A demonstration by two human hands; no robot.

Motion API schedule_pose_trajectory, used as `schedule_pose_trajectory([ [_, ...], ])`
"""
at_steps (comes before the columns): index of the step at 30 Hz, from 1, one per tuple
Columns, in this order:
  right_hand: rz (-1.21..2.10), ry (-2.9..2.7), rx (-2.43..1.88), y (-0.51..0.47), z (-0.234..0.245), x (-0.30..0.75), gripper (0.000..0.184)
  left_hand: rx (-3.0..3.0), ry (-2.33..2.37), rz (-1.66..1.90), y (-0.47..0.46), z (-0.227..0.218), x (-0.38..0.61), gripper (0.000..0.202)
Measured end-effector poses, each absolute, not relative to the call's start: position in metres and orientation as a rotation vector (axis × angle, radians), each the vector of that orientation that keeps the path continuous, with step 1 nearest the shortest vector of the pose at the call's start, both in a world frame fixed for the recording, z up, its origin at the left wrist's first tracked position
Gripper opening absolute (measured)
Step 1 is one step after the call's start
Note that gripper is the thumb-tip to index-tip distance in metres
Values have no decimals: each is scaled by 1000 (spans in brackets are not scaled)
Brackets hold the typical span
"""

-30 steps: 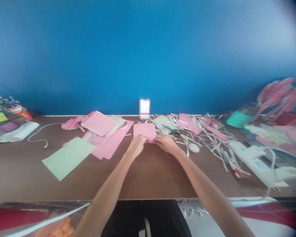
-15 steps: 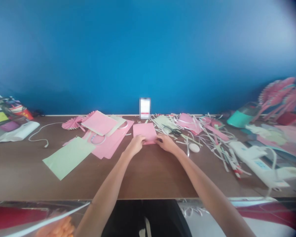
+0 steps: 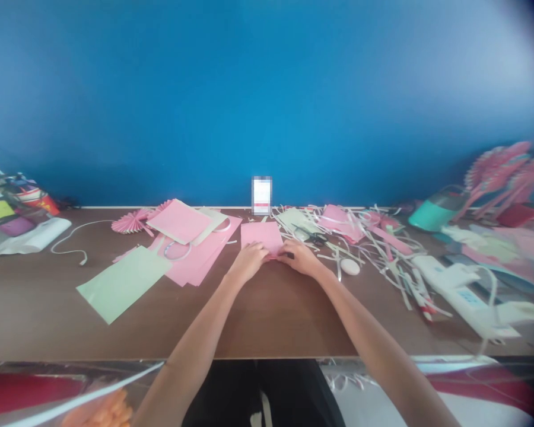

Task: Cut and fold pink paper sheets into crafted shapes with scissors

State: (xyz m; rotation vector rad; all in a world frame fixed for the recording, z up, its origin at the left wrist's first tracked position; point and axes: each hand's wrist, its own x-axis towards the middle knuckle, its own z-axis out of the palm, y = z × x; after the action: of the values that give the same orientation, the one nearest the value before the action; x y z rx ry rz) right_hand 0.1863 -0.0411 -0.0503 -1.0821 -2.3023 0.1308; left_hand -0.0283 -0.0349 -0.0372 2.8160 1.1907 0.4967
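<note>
Mid-frame on the bench (image 3: pixel 280 314), the pink sheet (image 3: pixel 261 232) reaches up-frame from our fingers (image 3: pixel 261 249); left hand (image 3: pixel 249 259) and right hand (image 3: pixel 299 257), equally near, pinch its lower edge. We can't tell its long axis.

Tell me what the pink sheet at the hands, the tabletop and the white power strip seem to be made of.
Pink sheet: paper or thin card, matte; it looks thin, with straight edges and no glare.
Tabletop: wood or wood-look laminate, smooth; its even brown surface leaves that open.
White power strip: probably hard plastic; its body looks rigid and moulded, though blur obscures the finish.
</note>
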Motion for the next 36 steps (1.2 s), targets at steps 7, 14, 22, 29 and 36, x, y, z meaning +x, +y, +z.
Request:
schedule_pose_trajectory([
  [7,30,-2380,-1032,-43,-45,184,11,2877,1239,479,-33,-44,-27,22],
  [14,-94,-2411,-1110,-42,-46,179,17,2830,1322,475,-41,-37,-25,27],
  [22,-206,-2372,-1158,-47,-39,175,19,2752,1376,522,-44,-31,-19,28],
  [29,-82,-2294,-1088,-51,-37,174,21,2749,1381,544,-43,-27,-21,28],
  [36,-57,-2294,-1047,-53,-34,175,27,2723,1393,514,-45,-28,-21,26],
])
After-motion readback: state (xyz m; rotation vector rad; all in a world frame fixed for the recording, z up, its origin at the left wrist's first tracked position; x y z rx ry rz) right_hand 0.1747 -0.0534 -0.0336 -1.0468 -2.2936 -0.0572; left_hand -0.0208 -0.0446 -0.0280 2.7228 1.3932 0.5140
